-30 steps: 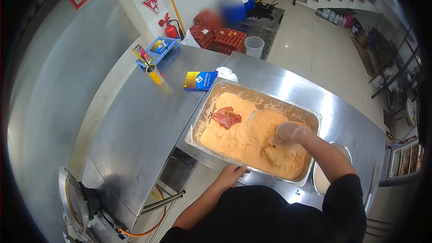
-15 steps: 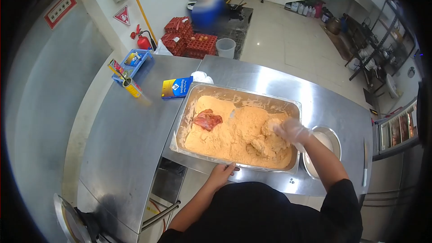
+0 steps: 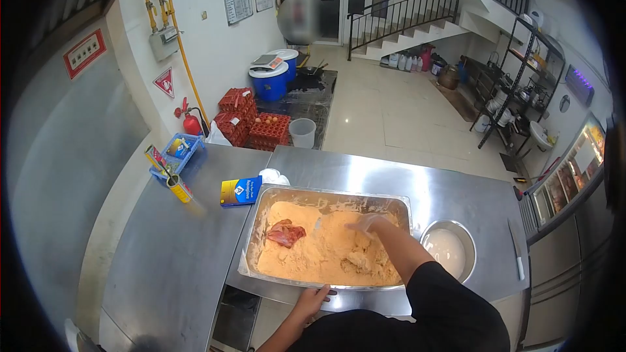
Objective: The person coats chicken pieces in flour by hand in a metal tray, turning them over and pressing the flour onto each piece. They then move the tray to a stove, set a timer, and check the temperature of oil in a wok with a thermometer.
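Observation:
A deep metal tray (image 3: 246,251) of orange-tinted breading flour (image 3: 297,264) sits on the steel table. My left hand (image 3: 315,298), bare, grips its near rim. Inside the tray, my right hand (image 3: 368,224), in a clear plastic glove, touches the flour with fingers stretched to the left; the fingertips are partly buried. A raw red piece of meat (image 3: 285,233) lies on the flour at the left. Nearer my right forearm are lumpy flour-coated pieces (image 3: 365,261). Right of the tray stands a round metal bowl (image 3: 471,248) of whitish liquid.
A white-handled knife (image 3: 520,267) lies at the table's right edge. Left of the tray are a blue-yellow glove box (image 3: 240,191), an opened can (image 3: 177,189) and a blue basket (image 3: 190,155). Red egg trays (image 3: 270,132) and a white bucket (image 3: 302,133) stand beyond the table.
The view has tilted up, showing more of the room. My right hand has moved from the tray's right side leftward and farther in over the flour. My left hand stays at the rim.

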`<move>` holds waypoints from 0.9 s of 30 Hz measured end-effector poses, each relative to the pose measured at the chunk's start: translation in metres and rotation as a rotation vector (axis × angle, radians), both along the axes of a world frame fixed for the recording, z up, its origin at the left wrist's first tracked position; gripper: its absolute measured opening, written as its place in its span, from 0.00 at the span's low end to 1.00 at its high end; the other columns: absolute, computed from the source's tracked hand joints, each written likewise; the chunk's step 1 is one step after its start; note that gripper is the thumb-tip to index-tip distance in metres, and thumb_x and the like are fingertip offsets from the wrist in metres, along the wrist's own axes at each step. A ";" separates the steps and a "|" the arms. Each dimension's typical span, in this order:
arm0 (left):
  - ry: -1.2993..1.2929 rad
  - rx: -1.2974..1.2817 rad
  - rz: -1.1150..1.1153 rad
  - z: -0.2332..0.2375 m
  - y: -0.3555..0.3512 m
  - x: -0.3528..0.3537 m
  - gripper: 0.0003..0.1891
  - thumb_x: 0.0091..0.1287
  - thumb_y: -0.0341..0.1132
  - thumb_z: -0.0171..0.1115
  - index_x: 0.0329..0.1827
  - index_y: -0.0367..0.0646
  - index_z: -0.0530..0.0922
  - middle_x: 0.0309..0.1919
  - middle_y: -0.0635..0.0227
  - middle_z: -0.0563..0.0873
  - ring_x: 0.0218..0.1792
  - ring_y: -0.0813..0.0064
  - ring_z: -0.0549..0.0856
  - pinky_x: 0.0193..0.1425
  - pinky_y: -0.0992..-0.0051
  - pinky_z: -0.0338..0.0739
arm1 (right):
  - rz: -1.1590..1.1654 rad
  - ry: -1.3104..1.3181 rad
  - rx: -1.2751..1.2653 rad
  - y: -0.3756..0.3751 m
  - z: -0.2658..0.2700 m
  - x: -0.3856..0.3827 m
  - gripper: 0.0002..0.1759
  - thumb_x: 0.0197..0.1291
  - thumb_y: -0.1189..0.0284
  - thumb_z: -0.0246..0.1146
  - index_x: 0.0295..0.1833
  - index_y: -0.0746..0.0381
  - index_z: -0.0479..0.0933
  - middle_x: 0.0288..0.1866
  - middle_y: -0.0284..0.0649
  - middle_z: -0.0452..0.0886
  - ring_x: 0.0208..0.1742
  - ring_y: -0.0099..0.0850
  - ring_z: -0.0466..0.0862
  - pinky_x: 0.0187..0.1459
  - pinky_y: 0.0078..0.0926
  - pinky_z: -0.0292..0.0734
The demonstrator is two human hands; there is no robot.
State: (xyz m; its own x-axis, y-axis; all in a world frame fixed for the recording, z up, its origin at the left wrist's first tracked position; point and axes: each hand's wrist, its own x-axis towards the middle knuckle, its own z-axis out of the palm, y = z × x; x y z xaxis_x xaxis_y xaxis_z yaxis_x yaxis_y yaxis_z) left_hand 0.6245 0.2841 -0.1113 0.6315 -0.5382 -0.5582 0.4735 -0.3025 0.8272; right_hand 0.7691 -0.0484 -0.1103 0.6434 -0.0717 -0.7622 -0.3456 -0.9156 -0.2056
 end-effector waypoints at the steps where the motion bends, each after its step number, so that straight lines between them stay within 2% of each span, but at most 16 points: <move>1: 0.001 0.015 0.002 -0.001 -0.001 0.000 0.21 0.77 0.49 0.53 0.53 0.39 0.83 0.45 0.67 0.90 0.40 0.78 0.80 0.47 0.75 0.74 | 0.061 -0.043 0.005 0.022 0.030 -0.012 0.47 0.60 0.31 0.50 0.68 0.59 0.74 0.72 0.49 0.72 0.72 0.44 0.72 0.69 0.42 0.68; 2: 0.004 0.029 0.005 -0.003 -0.003 0.000 0.21 0.77 0.49 0.53 0.53 0.39 0.83 0.45 0.67 0.90 0.40 0.78 0.80 0.48 0.74 0.75 | 0.122 -0.084 0.008 0.038 0.044 -0.019 0.44 0.60 0.33 0.53 0.67 0.58 0.76 0.70 0.48 0.74 0.70 0.44 0.74 0.68 0.42 0.70; 3: 0.002 -0.012 0.027 -0.002 -0.005 -0.001 0.21 0.78 0.48 0.53 0.53 0.37 0.82 0.44 0.65 0.89 0.41 0.76 0.82 0.48 0.74 0.76 | 0.321 -0.179 0.021 0.043 0.028 -0.020 0.41 0.58 0.38 0.57 0.65 0.57 0.77 0.66 0.48 0.78 0.68 0.45 0.76 0.66 0.41 0.71; 5: -0.003 -0.095 0.062 0.005 -0.006 -0.001 0.21 0.78 0.45 0.53 0.53 0.33 0.82 0.43 0.61 0.89 0.42 0.73 0.85 0.48 0.73 0.79 | 0.598 -0.129 0.015 0.056 -0.003 -0.013 0.35 0.56 0.45 0.62 0.64 0.56 0.79 0.63 0.48 0.80 0.67 0.45 0.77 0.66 0.41 0.72; 6: -0.001 -0.083 0.053 0.007 -0.006 0.000 0.21 0.78 0.44 0.53 0.54 0.33 0.81 0.44 0.61 0.89 0.43 0.73 0.85 0.48 0.73 0.79 | 0.672 0.015 -0.002 0.067 -0.015 0.000 0.34 0.55 0.47 0.64 0.64 0.55 0.79 0.64 0.47 0.80 0.68 0.45 0.76 0.66 0.41 0.72; 8: 0.007 -0.052 0.042 0.008 -0.005 0.000 0.21 0.78 0.44 0.53 0.55 0.32 0.81 0.45 0.60 0.89 0.43 0.73 0.85 0.49 0.73 0.79 | 0.729 0.103 -0.009 0.072 -0.003 0.003 0.33 0.54 0.51 0.66 0.65 0.54 0.78 0.67 0.46 0.77 0.70 0.44 0.74 0.68 0.41 0.70; 10: -0.046 -0.035 0.021 0.010 -0.006 0.001 0.20 0.78 0.44 0.54 0.56 0.33 0.80 0.44 0.60 0.89 0.43 0.73 0.85 0.49 0.72 0.79 | 0.728 0.002 0.030 0.093 0.045 -0.014 0.34 0.54 0.54 0.69 0.66 0.54 0.76 0.70 0.45 0.74 0.72 0.43 0.72 0.70 0.41 0.68; 12: -0.084 -0.046 0.057 0.016 -0.006 -0.002 0.20 0.78 0.44 0.54 0.56 0.33 0.79 0.44 0.61 0.89 0.42 0.73 0.84 0.47 0.71 0.79 | 0.890 -0.376 0.144 0.066 -0.003 -0.019 0.38 0.54 0.55 0.70 0.70 0.55 0.72 0.73 0.45 0.71 0.74 0.43 0.69 0.73 0.41 0.63; 13: -0.113 -0.035 0.029 0.004 -0.004 -0.002 0.19 0.77 0.43 0.54 0.56 0.33 0.79 0.43 0.61 0.89 0.41 0.73 0.84 0.46 0.71 0.79 | 0.833 -0.433 0.259 0.044 -0.019 -0.018 0.41 0.55 0.54 0.69 0.73 0.57 0.68 0.73 0.47 0.71 0.75 0.44 0.68 0.74 0.40 0.61; 14: -0.103 -0.081 0.061 -0.002 -0.004 -0.003 0.19 0.77 0.42 0.54 0.55 0.33 0.79 0.43 0.60 0.88 0.40 0.72 0.84 0.45 0.70 0.79 | 0.693 -0.498 0.259 0.026 -0.011 -0.024 0.40 0.57 0.54 0.67 0.73 0.58 0.67 0.73 0.49 0.70 0.76 0.44 0.66 0.75 0.41 0.60; 15: -0.133 -0.084 0.060 0.009 -0.006 -0.001 0.18 0.77 0.42 0.54 0.55 0.33 0.79 0.42 0.60 0.88 0.39 0.72 0.84 0.46 0.70 0.79 | 0.589 -0.538 0.180 0.021 0.013 -0.025 0.40 0.59 0.54 0.67 0.74 0.59 0.66 0.75 0.49 0.67 0.77 0.45 0.64 0.75 0.40 0.60; 16: -0.124 -0.041 0.032 0.023 -0.005 0.000 0.18 0.77 0.41 0.54 0.54 0.32 0.79 0.42 0.59 0.88 0.40 0.72 0.84 0.46 0.70 0.79 | 0.415 -0.437 0.115 0.008 0.041 -0.028 0.39 0.63 0.54 0.64 0.75 0.61 0.64 0.76 0.50 0.65 0.77 0.46 0.63 0.75 0.40 0.60; 18: -0.063 -0.020 0.043 0.027 -0.006 -0.001 0.18 0.77 0.41 0.54 0.54 0.31 0.79 0.43 0.59 0.88 0.42 0.71 0.84 0.48 0.70 0.79 | 0.014 -0.385 0.105 -0.001 0.079 -0.035 0.39 0.64 0.52 0.62 0.74 0.61 0.64 0.75 0.51 0.66 0.75 0.46 0.66 0.73 0.38 0.62; 22: -0.042 -0.060 0.064 0.034 -0.008 0.001 0.19 0.77 0.42 0.54 0.54 0.31 0.80 0.43 0.60 0.88 0.42 0.71 0.84 0.48 0.71 0.78 | -0.347 -0.333 0.333 -0.022 0.077 -0.051 0.38 0.62 0.55 0.64 0.72 0.64 0.66 0.69 0.54 0.72 0.69 0.45 0.73 0.68 0.39 0.67; 24: -0.032 -0.042 0.057 0.039 -0.009 0.002 0.19 0.77 0.42 0.54 0.55 0.31 0.79 0.43 0.60 0.88 0.41 0.72 0.84 0.48 0.71 0.78 | -0.467 -0.146 0.338 -0.026 0.102 -0.056 0.37 0.60 0.57 0.67 0.71 0.65 0.68 0.65 0.54 0.76 0.65 0.44 0.76 0.65 0.39 0.70; 27: -0.016 0.008 0.027 0.033 -0.007 0.003 0.20 0.77 0.43 0.55 0.56 0.32 0.79 0.43 0.60 0.88 0.42 0.72 0.83 0.48 0.71 0.78 | -0.068 -0.111 0.363 -0.018 0.138 -0.066 0.35 0.56 0.63 0.70 0.67 0.66 0.69 0.58 0.51 0.81 0.61 0.44 0.79 0.61 0.38 0.72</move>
